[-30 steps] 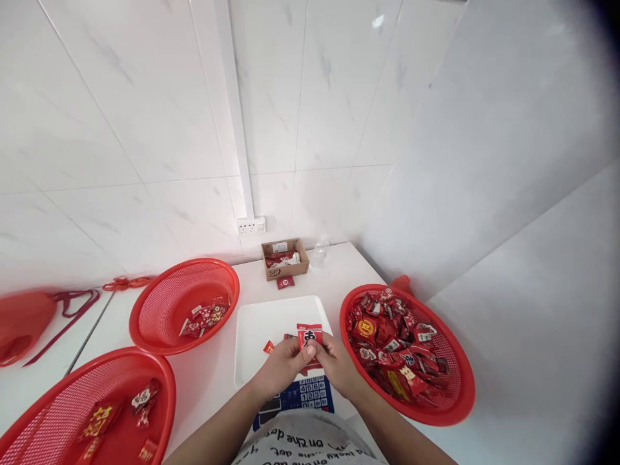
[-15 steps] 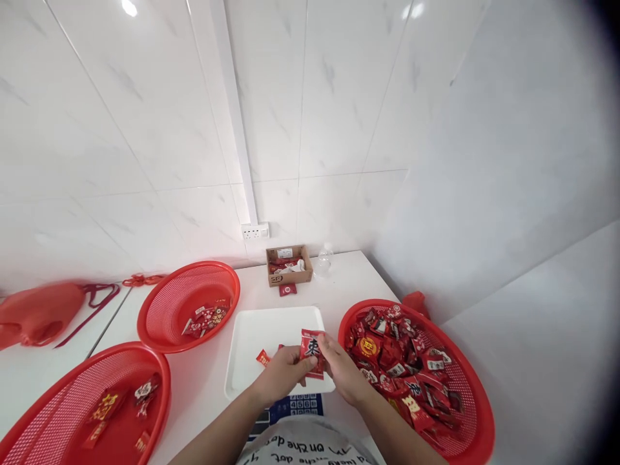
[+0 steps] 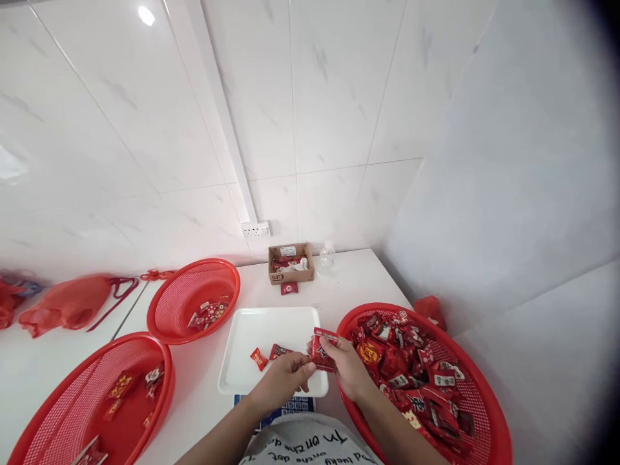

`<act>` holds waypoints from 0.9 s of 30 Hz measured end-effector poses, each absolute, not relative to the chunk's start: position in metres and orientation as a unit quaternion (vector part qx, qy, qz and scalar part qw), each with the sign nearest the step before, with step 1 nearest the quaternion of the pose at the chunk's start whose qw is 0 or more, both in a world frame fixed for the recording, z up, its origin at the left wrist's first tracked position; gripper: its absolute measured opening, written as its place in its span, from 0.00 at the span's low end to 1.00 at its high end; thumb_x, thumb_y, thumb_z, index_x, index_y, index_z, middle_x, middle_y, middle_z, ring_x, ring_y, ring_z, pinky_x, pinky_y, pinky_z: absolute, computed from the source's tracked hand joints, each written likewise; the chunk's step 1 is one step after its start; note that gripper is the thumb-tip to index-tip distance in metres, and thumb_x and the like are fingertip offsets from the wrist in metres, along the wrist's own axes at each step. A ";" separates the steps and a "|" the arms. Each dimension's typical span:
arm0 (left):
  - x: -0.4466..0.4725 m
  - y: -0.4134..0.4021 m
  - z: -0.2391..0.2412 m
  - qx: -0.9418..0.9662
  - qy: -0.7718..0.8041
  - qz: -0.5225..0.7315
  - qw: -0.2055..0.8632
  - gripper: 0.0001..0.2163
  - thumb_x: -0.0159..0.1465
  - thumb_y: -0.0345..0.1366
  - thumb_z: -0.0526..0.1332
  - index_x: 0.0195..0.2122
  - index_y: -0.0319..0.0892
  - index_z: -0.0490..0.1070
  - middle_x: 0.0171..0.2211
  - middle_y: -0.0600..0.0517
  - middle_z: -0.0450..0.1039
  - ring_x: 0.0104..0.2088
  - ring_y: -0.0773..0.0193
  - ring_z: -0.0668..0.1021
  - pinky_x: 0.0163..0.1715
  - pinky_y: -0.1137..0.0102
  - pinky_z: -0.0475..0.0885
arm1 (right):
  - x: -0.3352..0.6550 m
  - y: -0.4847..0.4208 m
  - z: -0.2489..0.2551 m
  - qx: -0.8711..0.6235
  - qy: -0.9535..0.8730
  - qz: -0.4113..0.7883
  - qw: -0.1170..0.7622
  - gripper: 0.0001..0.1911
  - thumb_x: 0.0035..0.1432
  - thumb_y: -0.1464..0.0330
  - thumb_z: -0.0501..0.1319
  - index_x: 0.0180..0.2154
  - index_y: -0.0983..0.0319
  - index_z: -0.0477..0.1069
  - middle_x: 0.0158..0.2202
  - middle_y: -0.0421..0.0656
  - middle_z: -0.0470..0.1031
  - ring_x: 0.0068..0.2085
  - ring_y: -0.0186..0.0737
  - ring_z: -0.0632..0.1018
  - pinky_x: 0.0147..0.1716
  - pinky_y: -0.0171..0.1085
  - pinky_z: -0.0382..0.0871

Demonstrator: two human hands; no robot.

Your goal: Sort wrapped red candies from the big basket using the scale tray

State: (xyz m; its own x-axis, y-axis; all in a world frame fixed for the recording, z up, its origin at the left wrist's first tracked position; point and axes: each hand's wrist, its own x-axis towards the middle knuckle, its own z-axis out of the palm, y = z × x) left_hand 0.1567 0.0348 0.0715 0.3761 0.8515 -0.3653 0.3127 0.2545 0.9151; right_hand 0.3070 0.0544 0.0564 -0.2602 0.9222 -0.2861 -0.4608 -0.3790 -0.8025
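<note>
A red snack packet [image 3: 323, 352] with a dark printed character is held over the right side of a white tray [image 3: 242, 326]. My right hand [image 3: 349, 369] grips it, thumb across its front. My left hand [image 3: 285, 380] is closed at the packet's lower left edge, thumb and finger pinched there; part of that grip is hidden. On the tray lie a small orange-red packet [image 3: 259, 358] and a dark red packet [image 3: 279, 351], just beyond my left hand. Close by my right forearm, a red basket [image 3: 496, 413] holds a heap of similar red packets [image 3: 397, 361].
Left of the tray, two red baskets [image 3: 162, 310] hold a few packets. Behind it are a cardboard box [image 3: 292, 276], a red packet [image 3: 289, 289] and a clear bottle [image 3: 327, 257]. A blue keypad [image 3: 295, 405] shows below the tray. Red bags [image 3: 68, 303] lie far left.
The packet has moved slightly right and tilted in my right hand. My left hand has slid from its face to its lower left edge, uncovering the dark red packet on the tray.
</note>
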 end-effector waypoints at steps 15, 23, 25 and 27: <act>0.145 0.018 0.059 0.505 0.543 0.204 0.639 0.17 0.57 0.50 0.55 0.33 0.38 0.65 0.20 0.57 0.64 0.23 0.68 0.68 0.27 0.72 0.62 | 0.304 0.059 0.040 -0.439 -0.335 0.707 0.442 0.25 0.45 0.49 0.60 0.24 0.67 0.71 0.19 0.43 0.72 0.20 0.36 0.71 0.23 0.36 0.65; 0.128 0.022 0.057 0.544 0.512 0.226 0.625 0.18 0.58 0.52 0.51 0.30 0.39 0.63 0.22 0.54 0.66 0.23 0.67 0.68 0.27 0.71 0.63 | 0.267 0.037 0.044 -0.438 -0.464 0.646 0.419 0.23 0.53 0.50 0.53 0.25 0.63 0.68 0.22 0.40 0.70 0.27 0.37 0.71 0.28 0.35 0.64; 0.120 0.022 0.059 0.544 0.506 0.235 0.627 0.19 0.58 0.52 0.51 0.29 0.39 0.64 0.21 0.54 0.67 0.23 0.67 0.68 0.27 0.70 0.63 | 0.260 0.034 0.047 -0.464 -0.477 0.601 0.443 0.20 0.54 0.51 0.54 0.28 0.62 0.67 0.25 0.40 0.70 0.28 0.37 0.71 0.30 0.35 0.64; 0.113 0.021 0.062 0.542 0.499 0.240 0.632 0.19 0.57 0.53 0.51 0.28 0.39 0.65 0.21 0.54 0.67 0.23 0.66 0.68 0.28 0.70 0.63 | 0.254 0.031 0.049 -0.478 -0.489 0.569 0.457 0.18 0.54 0.53 0.54 0.30 0.61 0.65 0.25 0.39 0.69 0.28 0.36 0.70 0.30 0.35 0.64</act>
